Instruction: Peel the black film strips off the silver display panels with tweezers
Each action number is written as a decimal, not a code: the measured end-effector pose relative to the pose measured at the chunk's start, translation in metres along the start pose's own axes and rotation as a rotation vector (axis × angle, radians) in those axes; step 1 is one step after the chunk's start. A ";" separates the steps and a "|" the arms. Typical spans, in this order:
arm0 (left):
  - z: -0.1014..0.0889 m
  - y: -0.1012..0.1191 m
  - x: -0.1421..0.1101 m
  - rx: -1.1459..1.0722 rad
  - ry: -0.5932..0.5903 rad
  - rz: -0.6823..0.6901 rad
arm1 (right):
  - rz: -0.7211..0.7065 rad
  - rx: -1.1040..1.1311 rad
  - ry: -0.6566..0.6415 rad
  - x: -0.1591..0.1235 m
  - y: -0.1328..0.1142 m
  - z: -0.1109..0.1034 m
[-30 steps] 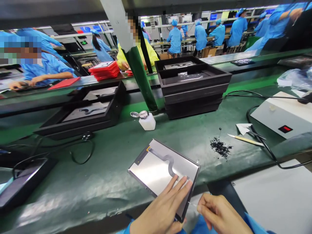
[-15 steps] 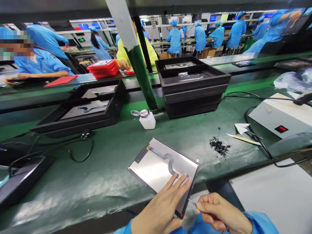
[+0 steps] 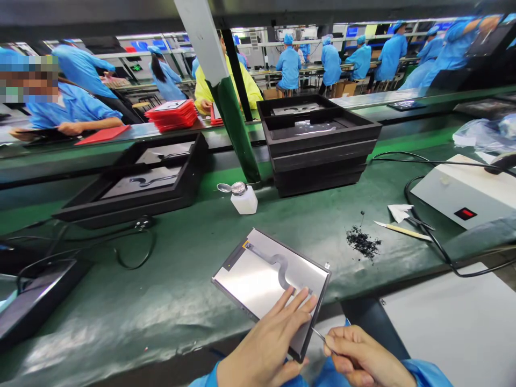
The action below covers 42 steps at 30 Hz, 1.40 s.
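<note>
A tablet-sized display panel (image 3: 258, 277) with a silver back and a curved grey flex cable lies tilted at the bench's front edge, one corner overhanging. My left hand (image 3: 268, 336) presses its fingers flat on the panel's near end, with the thumb at the lower edge, gripping it. My right hand (image 3: 358, 352) is closed around a thin metal tool (image 3: 318, 334), whose tip meets the panel's right edge; the rest of the tool is hidden in the fingers. Black shavings (image 3: 363, 242) lie to the right, near a yellow-handled blade (image 3: 403, 230).
A white pump bottle (image 3: 244, 201) with its lid up stands behind the panel. Black trays (image 3: 322, 161) are stacked at the back, with another black tray (image 3: 133, 201) at left. A white box (image 3: 467, 188) with cables sits right. Co-workers sit across the bench.
My right hand has shifted very slightly, with the tool still at the panel's edge. My left hand and the panel stay put. Across the bench, a co-worker's hands at far left have moved.
</note>
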State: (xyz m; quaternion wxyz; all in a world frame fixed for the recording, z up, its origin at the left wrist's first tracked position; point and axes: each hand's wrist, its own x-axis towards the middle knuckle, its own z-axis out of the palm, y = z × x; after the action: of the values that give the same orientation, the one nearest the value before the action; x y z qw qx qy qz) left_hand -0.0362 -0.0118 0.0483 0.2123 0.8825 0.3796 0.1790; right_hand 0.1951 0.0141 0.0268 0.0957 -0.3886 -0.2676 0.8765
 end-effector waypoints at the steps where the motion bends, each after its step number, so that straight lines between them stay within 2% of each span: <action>1: 0.000 0.000 0.000 -0.002 -0.002 -0.004 | 0.000 0.001 0.000 0.000 0.000 0.000; 7: 0.001 -0.001 -0.002 0.000 0.002 -0.027 | -0.013 0.009 0.006 0.001 0.000 0.000; 16: 0.003 -0.003 -0.004 -0.004 0.069 -0.001 | -0.043 0.014 0.004 0.000 0.000 0.000; 42: 0.009 -0.004 -0.010 -0.002 0.067 -0.095 | -0.108 0.042 0.068 -0.004 -0.009 0.004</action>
State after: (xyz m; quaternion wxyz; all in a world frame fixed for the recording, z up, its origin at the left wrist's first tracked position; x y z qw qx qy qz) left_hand -0.0407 -0.0189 0.0371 0.2086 0.8569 0.4276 0.1986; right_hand 0.1949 0.0190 0.0367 0.1598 -0.4009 -0.2662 0.8619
